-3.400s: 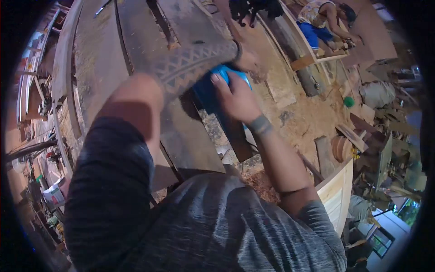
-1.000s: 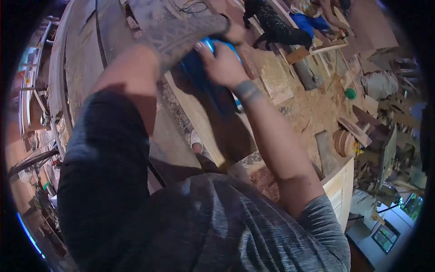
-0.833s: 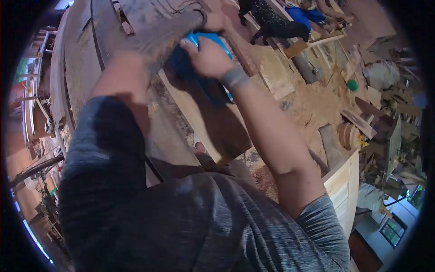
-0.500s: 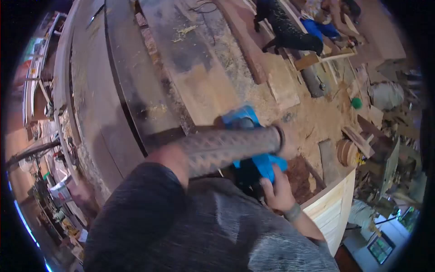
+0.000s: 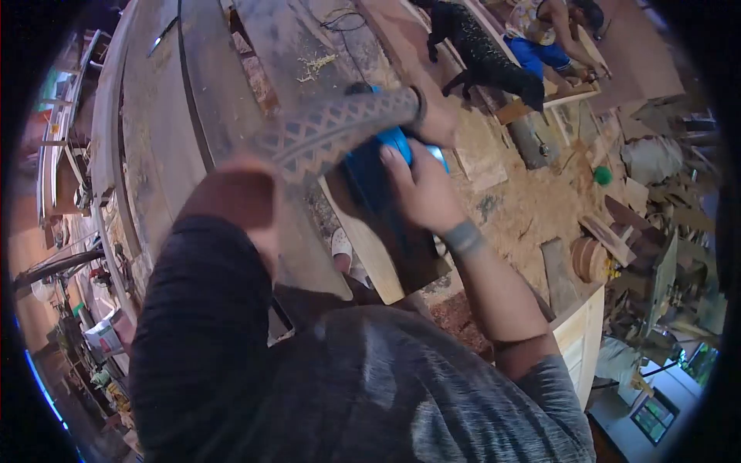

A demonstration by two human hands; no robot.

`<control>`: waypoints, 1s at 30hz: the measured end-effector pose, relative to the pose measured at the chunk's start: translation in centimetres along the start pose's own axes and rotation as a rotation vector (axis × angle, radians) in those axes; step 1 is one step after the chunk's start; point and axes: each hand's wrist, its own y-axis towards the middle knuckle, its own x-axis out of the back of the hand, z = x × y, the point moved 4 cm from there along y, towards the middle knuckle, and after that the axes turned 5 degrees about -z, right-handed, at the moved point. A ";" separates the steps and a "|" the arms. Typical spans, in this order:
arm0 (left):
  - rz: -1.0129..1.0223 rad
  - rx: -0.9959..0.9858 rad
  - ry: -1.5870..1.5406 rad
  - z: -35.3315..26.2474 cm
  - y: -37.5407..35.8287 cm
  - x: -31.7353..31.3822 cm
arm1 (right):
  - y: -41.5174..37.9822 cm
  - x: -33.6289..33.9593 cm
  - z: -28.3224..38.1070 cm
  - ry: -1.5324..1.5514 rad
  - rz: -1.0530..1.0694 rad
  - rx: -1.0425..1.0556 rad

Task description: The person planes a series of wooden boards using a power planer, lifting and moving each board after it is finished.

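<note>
A blue power planer (image 5: 395,143) rests on a wooden board (image 5: 361,243) in front of me. My right hand (image 5: 428,189), with a grey band at the wrist, is closed round the planer's handle, thumb along its near side. My patterned left forearm crosses over the tool and covers part of it. At its far end my left hand (image 5: 438,125) is right beside the planer, blurred, its fingers hidden. The board's near end is pale along one edge and dark in shadow.
Long planks (image 5: 147,139) lie to the left, with a pen-like object (image 5: 160,37) on one. A black dog (image 5: 482,50) stands at the upper right near a crouching person (image 5: 544,46). Sawdust (image 5: 532,208) covers the ground at right, with a wood offcut (image 5: 590,258) and a green object (image 5: 602,176).
Both hands and the planer have moved away from my body, up and left in view, uncovering the board's near end. The crouching person shows more fully.
</note>
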 end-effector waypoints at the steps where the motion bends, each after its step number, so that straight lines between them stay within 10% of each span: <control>1: -0.013 0.040 -0.023 2.2 -1.0 -0.3 | 1.6 -0.7 0.2 0.011 0.020 -0.019; 10: -0.154 0.041 0.071 6.0 -2.7 -2.1 | 2.6 -1.2 -0.4 -0.008 0.002 0.106; 19: -0.162 0.274 -0.471 -24.7 7.8 3.0 | -22.9 8.3 -2.6 -0.053 0.172 -0.148; 30: 0.007 0.376 -0.357 -8.4 1.4 2.5 | -7.6 1.8 -0.7 -0.005 0.100 -0.067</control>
